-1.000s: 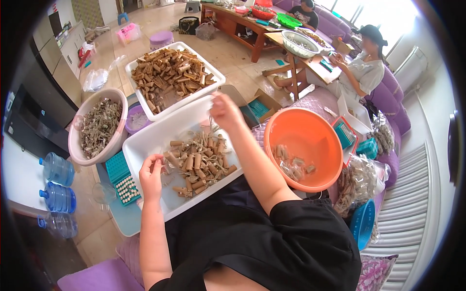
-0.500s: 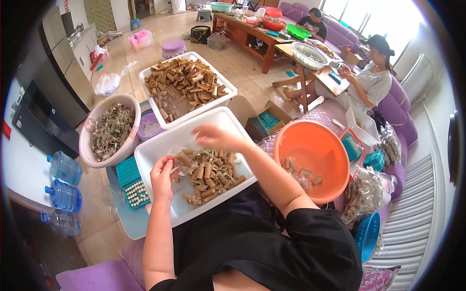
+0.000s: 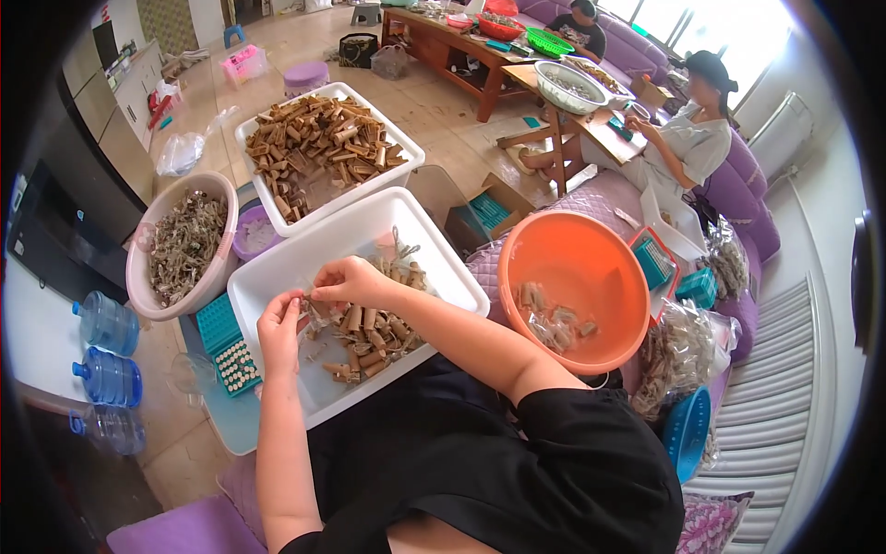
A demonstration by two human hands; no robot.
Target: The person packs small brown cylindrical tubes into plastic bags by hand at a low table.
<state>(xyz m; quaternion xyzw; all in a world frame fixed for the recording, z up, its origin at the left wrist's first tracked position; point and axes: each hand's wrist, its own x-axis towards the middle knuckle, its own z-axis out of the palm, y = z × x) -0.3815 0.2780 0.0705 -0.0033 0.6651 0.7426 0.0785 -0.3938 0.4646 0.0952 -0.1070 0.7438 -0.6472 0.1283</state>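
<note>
Over the near white tray [image 3: 318,392], my two hands meet fingertip to fingertip. The fingers of my left hand [image 3: 280,325] are pinched together, as are those of my right hand [image 3: 351,282] beside them. What lies between the fingertips is too small and hidden to make out. Just below, short brown rolls [image 3: 369,328] with wisps of pale string or clear wrapping lie heaped in the tray. My right forearm crosses above the heap and hides part of it.
Beyond stands a second white tray [image 3: 411,155] of brown pieces [image 3: 318,148]. Left are a pink tub [image 3: 143,282] of dried-looking bundles, a purple bowl [image 3: 247,242] and a teal rack [image 3: 238,367]. An orange basin [image 3: 600,277] sits right. Two people work near the tables [image 3: 461,69].
My right hand has come down and left to join my left hand at the fingertips. The brown roll seen at my left fingers earlier is no longer visible. The view has shifted slightly.
</note>
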